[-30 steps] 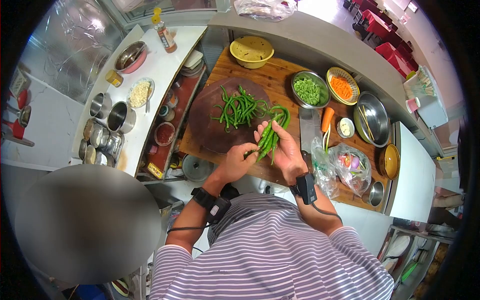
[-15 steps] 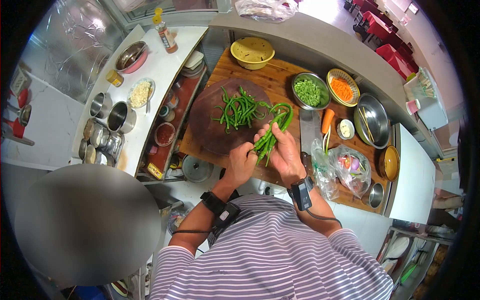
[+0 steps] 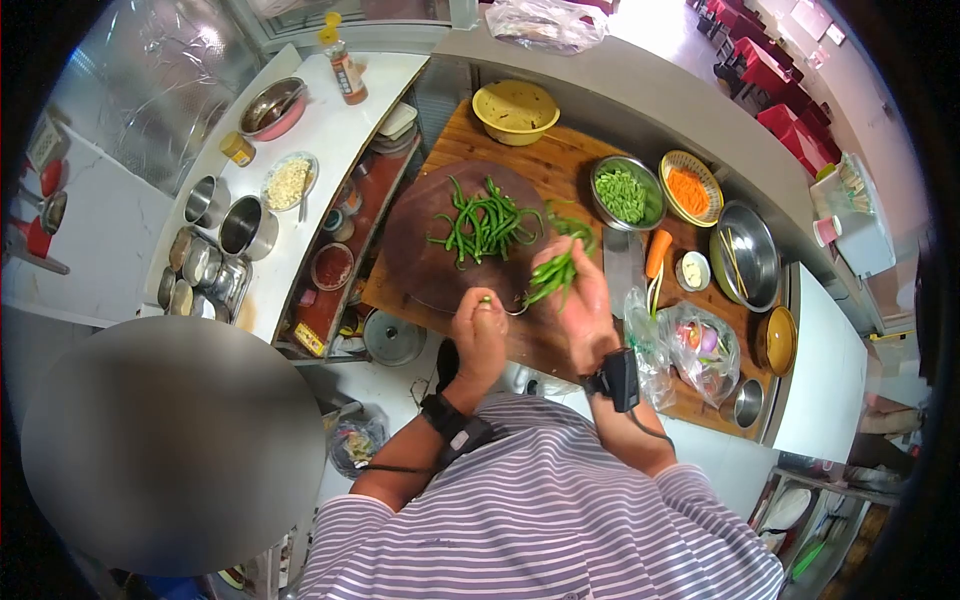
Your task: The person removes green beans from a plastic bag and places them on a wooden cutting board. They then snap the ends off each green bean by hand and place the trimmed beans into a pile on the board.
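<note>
My right hand [image 3: 583, 312] grips a bunch of long green chili peppers [image 3: 553, 276], their tips pointing up and blurred by motion. To its left, my left hand [image 3: 480, 328] is closed, with a small green piece [image 3: 486, 300] showing at the top of the fist, perhaps a stem end. The two hands are apart, over the near edge of a round brown chopping board [image 3: 420, 215]. A heap of green chili peppers [image 3: 482, 222] lies on the board. Just right of my right hand is a cleaver [image 3: 622, 262], flat on the wooden table.
Bowls of cut green vegetable [image 3: 622, 195] and carrot strips [image 3: 690, 190] stand behind, near a steel bowl with chopsticks [image 3: 735, 250]. A carrot [image 3: 658, 253] and a plastic bag of vegetables [image 3: 705, 345] lie right. A yellow basin [image 3: 515, 112] sits at the back; a white counter [image 3: 385, 75] runs left.
My hands have separated: the left has drawn back slightly down with a small green piece, while the right has moved a little rightward with the peppers. The view has shifted slightly.
</note>
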### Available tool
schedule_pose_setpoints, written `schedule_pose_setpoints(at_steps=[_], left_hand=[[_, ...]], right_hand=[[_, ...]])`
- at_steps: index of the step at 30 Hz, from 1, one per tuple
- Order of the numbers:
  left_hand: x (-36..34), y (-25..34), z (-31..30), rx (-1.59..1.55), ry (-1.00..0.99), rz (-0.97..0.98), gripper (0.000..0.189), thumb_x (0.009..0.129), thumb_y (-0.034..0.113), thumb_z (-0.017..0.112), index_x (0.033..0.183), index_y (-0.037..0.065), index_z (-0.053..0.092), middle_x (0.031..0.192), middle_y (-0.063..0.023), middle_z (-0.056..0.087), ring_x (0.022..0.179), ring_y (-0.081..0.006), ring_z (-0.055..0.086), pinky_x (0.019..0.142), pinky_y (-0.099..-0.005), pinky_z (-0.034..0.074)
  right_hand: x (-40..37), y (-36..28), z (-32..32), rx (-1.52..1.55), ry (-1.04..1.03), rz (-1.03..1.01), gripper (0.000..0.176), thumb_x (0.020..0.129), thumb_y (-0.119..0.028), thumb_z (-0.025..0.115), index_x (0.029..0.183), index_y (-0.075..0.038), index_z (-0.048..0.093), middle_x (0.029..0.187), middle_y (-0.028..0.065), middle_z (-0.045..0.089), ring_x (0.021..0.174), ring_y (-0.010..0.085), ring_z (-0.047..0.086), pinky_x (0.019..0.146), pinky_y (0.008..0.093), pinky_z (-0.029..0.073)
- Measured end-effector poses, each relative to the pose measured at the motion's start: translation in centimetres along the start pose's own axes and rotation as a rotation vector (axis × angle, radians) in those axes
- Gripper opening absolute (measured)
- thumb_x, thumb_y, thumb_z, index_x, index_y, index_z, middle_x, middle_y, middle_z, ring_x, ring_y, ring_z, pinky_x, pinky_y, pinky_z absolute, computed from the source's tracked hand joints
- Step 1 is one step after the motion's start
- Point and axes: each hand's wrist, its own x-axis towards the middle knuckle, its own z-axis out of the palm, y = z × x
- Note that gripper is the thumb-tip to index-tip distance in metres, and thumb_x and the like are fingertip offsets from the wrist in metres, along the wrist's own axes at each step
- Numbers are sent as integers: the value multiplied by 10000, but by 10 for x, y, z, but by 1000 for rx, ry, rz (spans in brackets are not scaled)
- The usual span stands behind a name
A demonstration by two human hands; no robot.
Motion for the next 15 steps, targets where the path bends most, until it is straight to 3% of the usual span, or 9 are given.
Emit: schedule_pose_setpoints(at_steps=[2, 7, 15], left_hand=[[3, 7, -13, -59, -154, -28, 85, 935, 59, 422, 884, 46, 489, 701, 14, 408, 555, -60, 345, 470, -240, 302], [10, 24, -8, -88, -241, -209, 170, 990, 124, 469, 836, 52, 478, 690, 10, 405, 528, -56, 333, 458, -229, 291], [8, 42, 1, 32, -440, -350, 210, 1015, 190, 519, 982, -2, 598, 737, -6, 540, 536, -38, 398, 466, -202, 295]], right_hand=[[-1, -15, 13, -43, -29, -37, 216, 1008, -234, 518, 1037, -22, 541, 947, 92, 591, 911, 239, 545, 905, 389, 476], [-10, -8, 26, -81, -46, 33, 202, 1003, -200, 532, 1120, -37, 551, 971, 69, 608, 996, 227, 581, 994, 422, 461], [-15, 7, 23, -173, -213, 95, 245, 992, -208, 552, 1193, -71, 521, 1004, 42, 592, 1034, 228, 588, 1029, 468, 445]])
